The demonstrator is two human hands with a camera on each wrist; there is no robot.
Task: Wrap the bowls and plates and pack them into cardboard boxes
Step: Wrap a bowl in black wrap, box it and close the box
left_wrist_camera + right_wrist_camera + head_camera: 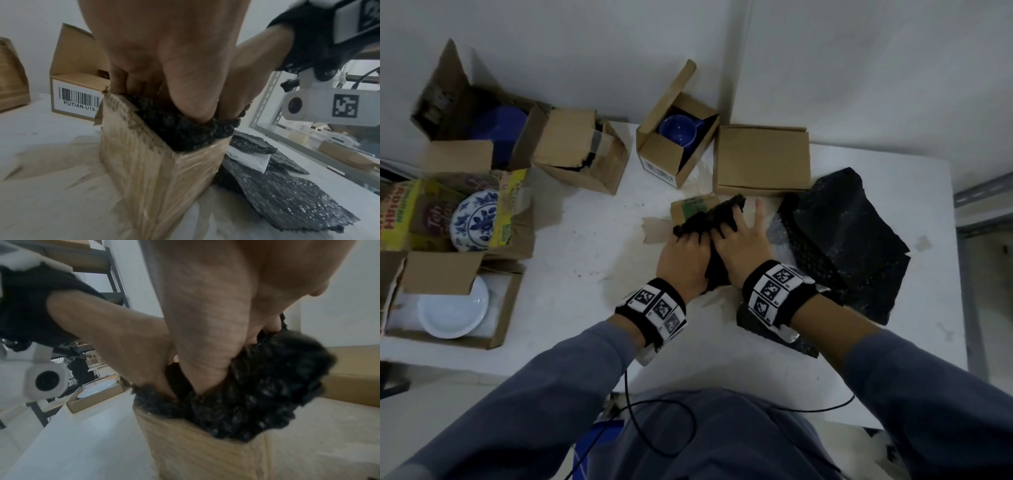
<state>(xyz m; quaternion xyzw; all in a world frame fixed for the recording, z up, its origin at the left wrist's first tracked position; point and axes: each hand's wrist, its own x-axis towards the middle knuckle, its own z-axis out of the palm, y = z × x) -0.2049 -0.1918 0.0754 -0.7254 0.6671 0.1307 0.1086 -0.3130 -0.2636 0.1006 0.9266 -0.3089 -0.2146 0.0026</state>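
Observation:
A bundle wrapped in black bubble wrap (710, 219) sits partly inside a small open cardboard box (690, 208) in the middle of the white table (585, 260). My left hand (683, 255) grips the bundle's near left side, fingers curled into the wrap (180, 129) at the box (154, 170) mouth. My right hand (739, 240) lies on top with spread fingers, pressing down; its thumb (205, 345) digs in beside the wrap (257, 394) above the box wall (195, 451). What the wrap holds is hidden.
Loose black bubble-wrap sheets (842, 240) lie to the right. Behind stand a closed box (762, 157), an open box with a blue cup (678, 132) and a torn box (582, 150). At left, boxes hold a blue-patterned plate (477, 221), a white plate (453, 308) and a blue bowl (500, 123).

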